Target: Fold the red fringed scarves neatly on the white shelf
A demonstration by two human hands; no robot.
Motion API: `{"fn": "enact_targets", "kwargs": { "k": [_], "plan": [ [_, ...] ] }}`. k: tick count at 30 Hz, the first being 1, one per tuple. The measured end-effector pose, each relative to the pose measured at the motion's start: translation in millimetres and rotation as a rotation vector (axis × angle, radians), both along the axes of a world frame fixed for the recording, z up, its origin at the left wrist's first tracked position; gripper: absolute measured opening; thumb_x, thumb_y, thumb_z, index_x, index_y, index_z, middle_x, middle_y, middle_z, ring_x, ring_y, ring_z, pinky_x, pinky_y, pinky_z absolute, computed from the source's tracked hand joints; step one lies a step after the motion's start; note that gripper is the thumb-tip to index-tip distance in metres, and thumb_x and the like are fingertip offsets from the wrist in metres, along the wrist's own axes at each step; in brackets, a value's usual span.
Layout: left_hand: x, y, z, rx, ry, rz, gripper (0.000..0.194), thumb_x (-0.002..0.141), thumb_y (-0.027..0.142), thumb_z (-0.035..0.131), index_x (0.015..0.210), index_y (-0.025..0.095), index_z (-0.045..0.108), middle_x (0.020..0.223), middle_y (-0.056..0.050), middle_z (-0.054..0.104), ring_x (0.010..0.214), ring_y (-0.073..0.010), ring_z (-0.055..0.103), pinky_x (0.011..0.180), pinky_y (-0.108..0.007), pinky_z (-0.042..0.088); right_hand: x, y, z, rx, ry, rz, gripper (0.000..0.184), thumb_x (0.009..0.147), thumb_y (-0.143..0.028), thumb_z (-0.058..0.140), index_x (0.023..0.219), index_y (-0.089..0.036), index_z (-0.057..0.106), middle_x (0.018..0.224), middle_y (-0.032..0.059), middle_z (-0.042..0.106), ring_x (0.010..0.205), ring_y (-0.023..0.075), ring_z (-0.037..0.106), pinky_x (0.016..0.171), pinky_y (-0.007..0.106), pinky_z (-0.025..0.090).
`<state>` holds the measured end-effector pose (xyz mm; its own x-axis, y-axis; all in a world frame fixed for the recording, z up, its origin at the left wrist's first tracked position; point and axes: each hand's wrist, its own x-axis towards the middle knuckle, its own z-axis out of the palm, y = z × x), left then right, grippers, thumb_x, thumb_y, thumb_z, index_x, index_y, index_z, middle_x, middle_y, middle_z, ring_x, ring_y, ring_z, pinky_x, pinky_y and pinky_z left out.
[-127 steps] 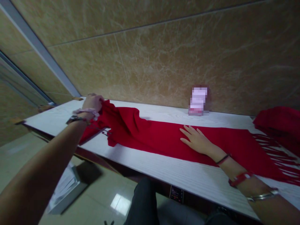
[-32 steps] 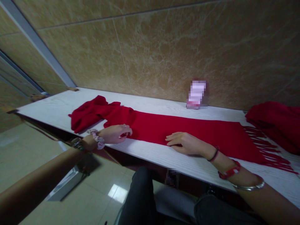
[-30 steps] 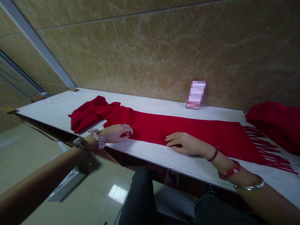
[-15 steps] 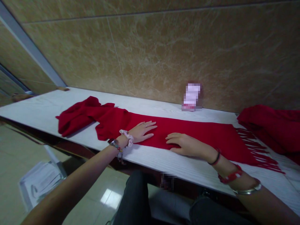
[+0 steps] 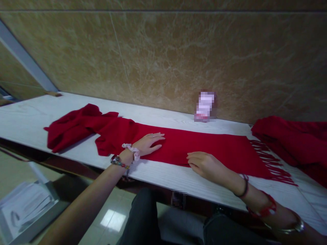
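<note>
A red fringed scarf (image 5: 212, 144) lies lengthwise on the white tabletop. Its right part is spread flat, while the left part is heaped in loose folds. My left hand (image 5: 146, 144) rests on the flat cloth with fingers stretched out, palm down. Farther right, at the scarf's near edge, is my right hand (image 5: 204, 163). Its fingers are bent and drawn together against the cloth; whether anything is pinched between the fingertips is hidden. The tassels (image 5: 272, 163) fan out at the right end.
Another red cloth (image 5: 291, 143) lies bunched at the right. A blurred pink-and-white object (image 5: 205, 106) leans on the tiled wall (image 5: 163, 61) behind the white table (image 5: 158, 115). Below the table's left front stands a grey bin (image 5: 33, 217) with papers inside.
My right hand has shifted toward the scarf's near edge, and its fingers have come closer together. My left hand stays spread on the cloth. The whole view has moved slightly.
</note>
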<state>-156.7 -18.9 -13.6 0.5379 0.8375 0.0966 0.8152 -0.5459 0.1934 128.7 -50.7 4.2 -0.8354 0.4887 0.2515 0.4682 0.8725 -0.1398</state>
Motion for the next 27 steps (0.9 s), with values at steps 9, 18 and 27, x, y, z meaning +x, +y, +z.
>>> {"fn": "enact_targets", "kwargs": {
  "k": [9,18,27],
  "plan": [
    [-0.5,-1.0,1.1,-0.008,0.027,0.059,0.045,0.089,0.038,0.035,0.126,0.014,0.045,0.139,-0.009,0.036,0.130,-0.0197,0.029,0.106,-0.036,0.023,2.3,2.3,2.4,-0.085,0.005,0.078,0.018,0.084,-0.014,0.047,0.085,-0.014,0.064,0.103,0.0104,0.066,0.106,0.0195,0.056,0.094,0.037,0.043],
    [-2.2,-0.7,-0.7,0.014,0.014,0.061,0.045,0.088,0.039,0.035,0.124,0.014,0.047,0.137,-0.009,0.039,0.128,-0.0191,0.031,0.106,-0.034,0.025,5.7,6.8,10.3,-0.235,-0.020,0.163,0.023,0.087,-0.024,0.047,0.087,-0.015,0.068,0.105,0.0093,0.065,0.111,0.0186,0.052,0.096,0.034,0.040],
    [1.1,-5.8,3.0,0.006,0.095,0.070,0.047,0.089,0.041,0.032,0.130,0.020,0.041,0.144,-0.004,0.027,0.133,-0.0215,0.019,0.107,-0.042,0.019,12.2,27.5,2.2,-0.424,0.325,0.030,0.026,0.086,-0.033,0.047,0.098,-0.019,0.065,0.106,0.0063,0.066,0.104,0.0149,0.056,0.094,0.033,0.042]
  ]
}}
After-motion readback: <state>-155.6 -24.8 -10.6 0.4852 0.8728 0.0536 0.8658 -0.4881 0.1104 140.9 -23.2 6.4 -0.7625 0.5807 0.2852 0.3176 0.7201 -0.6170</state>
